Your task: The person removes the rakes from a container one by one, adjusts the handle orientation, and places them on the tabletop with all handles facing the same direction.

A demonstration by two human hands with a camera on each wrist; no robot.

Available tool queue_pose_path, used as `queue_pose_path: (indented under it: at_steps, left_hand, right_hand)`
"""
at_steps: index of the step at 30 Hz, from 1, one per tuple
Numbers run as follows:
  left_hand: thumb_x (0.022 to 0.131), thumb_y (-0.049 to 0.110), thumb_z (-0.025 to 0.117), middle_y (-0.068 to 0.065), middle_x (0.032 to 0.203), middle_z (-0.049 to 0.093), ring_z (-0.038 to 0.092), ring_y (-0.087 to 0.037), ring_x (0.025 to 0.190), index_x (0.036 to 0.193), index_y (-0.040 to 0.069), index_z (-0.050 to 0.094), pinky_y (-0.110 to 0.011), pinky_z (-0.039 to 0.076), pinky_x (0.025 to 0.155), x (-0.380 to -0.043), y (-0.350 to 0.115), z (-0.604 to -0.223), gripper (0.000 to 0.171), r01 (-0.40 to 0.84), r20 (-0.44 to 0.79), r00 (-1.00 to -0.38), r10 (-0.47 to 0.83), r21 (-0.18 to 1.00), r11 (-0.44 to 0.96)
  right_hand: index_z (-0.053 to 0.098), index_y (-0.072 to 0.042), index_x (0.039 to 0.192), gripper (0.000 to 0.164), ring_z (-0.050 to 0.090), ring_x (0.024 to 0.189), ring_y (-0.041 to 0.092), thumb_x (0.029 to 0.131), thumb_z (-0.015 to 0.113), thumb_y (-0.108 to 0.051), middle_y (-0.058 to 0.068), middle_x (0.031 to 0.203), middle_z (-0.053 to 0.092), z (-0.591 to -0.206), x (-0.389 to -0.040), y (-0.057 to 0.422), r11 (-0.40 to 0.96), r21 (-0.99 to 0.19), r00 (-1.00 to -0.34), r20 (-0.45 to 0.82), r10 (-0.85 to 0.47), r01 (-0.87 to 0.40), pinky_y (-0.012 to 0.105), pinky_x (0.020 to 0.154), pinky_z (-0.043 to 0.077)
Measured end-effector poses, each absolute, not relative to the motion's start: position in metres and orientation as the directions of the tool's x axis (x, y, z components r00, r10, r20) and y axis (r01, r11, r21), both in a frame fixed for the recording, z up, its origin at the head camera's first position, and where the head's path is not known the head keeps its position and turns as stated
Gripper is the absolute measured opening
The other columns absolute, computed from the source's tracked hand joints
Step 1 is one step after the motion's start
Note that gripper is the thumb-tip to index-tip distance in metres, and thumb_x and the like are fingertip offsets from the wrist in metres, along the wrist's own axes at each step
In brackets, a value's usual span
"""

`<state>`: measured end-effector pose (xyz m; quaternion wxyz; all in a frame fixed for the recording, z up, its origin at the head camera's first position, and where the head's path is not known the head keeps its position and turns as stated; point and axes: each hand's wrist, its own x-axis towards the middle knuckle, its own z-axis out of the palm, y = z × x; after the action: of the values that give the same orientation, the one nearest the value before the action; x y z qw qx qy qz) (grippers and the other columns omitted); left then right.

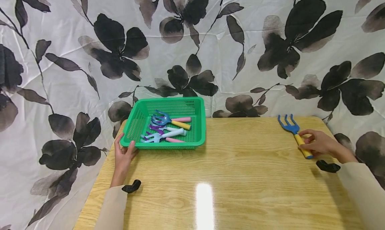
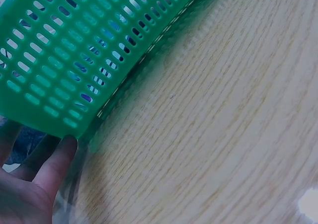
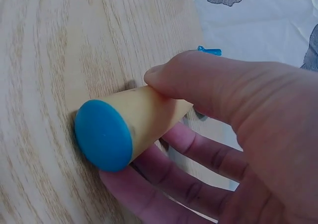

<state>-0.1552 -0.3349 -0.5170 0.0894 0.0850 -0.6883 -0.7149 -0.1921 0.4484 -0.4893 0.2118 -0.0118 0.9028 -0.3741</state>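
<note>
We see the right hand [image 1: 320, 143] at the far right of the desk [image 1: 246, 176], grasping a toy fork [image 1: 296, 135] by its yellow handle. The thumb lies along one side of the handle and the fingers curl beneath it, leaving the blue end cap uncovered in the right wrist view. The blue tines point far and slightly left, by the desk's far edge. We cannot tell whether the handle is touching the wood or just above it.

Our left hand [image 1: 123, 158] grasps the near left corner of a green basket [image 1: 163, 145], with the thumb on the near side and the fingers on the left side. The basket is upright on the far left part of the desk, well apart from the toy fork. Inside we find more small tools lying across one another: a blue fork with a yellow handle [image 1: 181, 124] towards the far side, a light blue fork [image 1: 172, 133] nearer, and purple tines partly hidden among them. One pink handle [image 1: 183, 119] shows at the far side and another at the near side.

Both arms wear beige sleeves [image 1: 356, 186], with a black device [image 1: 328, 166] at each wrist. Behind the desk we see a white cloth [image 1: 234, 56] printed with dark flowers, and a bright reflection shines on the near part of the wood.
</note>
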Motion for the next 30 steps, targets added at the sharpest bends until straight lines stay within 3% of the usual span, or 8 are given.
queue_pose_path:
  at_steps: [6, 10, 13, 19, 30]
  left_hand:
    - [0.106, 0.029, 0.059, -0.017, 0.153, 0.042, 0.049, -0.029, 0.136, 0.162, 0.036, 0.017, -0.053, 0.044, 0.108, -0.155, -0.336, -0.518, 0.07, 0.021, 0.014, -0.969, -0.246, 0.999, -0.025]
    - [0.106, 0.029, 0.06, -0.019, 0.152, 0.043, 0.051, -0.027, 0.134, 0.161, 0.035, 0.019, -0.05, 0.047, 0.106, -0.155, -0.336, -0.519, 0.069, 0.031, 0.026, -0.969, -0.246, 0.999, -0.016]
    - [0.106, 0.029, 0.06, -0.02, 0.152, 0.044, 0.054, -0.022, 0.131, 0.161, 0.035, 0.02, -0.047, 0.049, 0.105, -0.154, -0.336, -0.52, 0.068, 0.034, 0.028, -0.968, -0.251, 0.999, -0.019]
    - [0.107, 0.026, 0.058, -0.024, 0.149, 0.045, 0.061, -0.009, 0.118, 0.162, 0.034, 0.017, -0.054, 0.045, 0.107, -0.156, -0.334, -0.519, 0.07, 0.026, 0.016, -0.969, -0.246, 0.999, -0.034]
    - [0.107, 0.023, 0.056, -0.024, 0.149, 0.046, 0.063, -0.008, 0.115, 0.163, 0.03, 0.015, -0.058, 0.042, 0.109, -0.158, -0.336, -0.515, 0.07, 0.017, 0.006, -0.972, -0.236, 0.999, -0.044]
  right_hand:
    - [0.033, 0.012, 0.146, 0.072, 0.065, 0.078, 0.027, 0.097, 0.075, -0.021, 0.02, 0.105, 0.059, -0.483, -0.195, 0.448, 0.73, -0.673, -0.899, -0.387, -0.207, 0.121, 0.044, 0.061, 0.062]
    - [0.029, 0.011, 0.148, 0.077, 0.068, 0.082, 0.03, 0.097, 0.074, -0.025, 0.031, 0.109, 0.062, -0.466, -0.204, 0.446, 0.78, -0.623, -0.895, -0.375, -0.24, 0.052, 0.043, 0.06, 0.062]
    - [0.025, 0.011, 0.15, 0.081, 0.068, 0.089, 0.034, 0.098, 0.074, -0.027, 0.039, 0.116, 0.058, -0.446, -0.215, 0.44, 0.811, -0.586, -0.893, -0.366, -0.263, 0.001, 0.045, 0.061, 0.062]
    - [0.023, 0.008, 0.151, 0.081, 0.068, 0.094, 0.043, 0.097, 0.074, -0.027, 0.043, 0.122, 0.054, -0.401, -0.238, 0.417, 0.844, -0.532, -0.877, -0.367, -0.309, -0.075, 0.052, 0.066, 0.062]
    - [0.03, -0.004, 0.158, 0.083, 0.067, 0.106, 0.045, 0.094, 0.078, -0.026, 0.036, 0.137, 0.051, -0.336, -0.28, 0.346, 0.801, -0.521, -0.837, -0.262, -0.48, -0.295, 0.053, 0.079, 0.06]
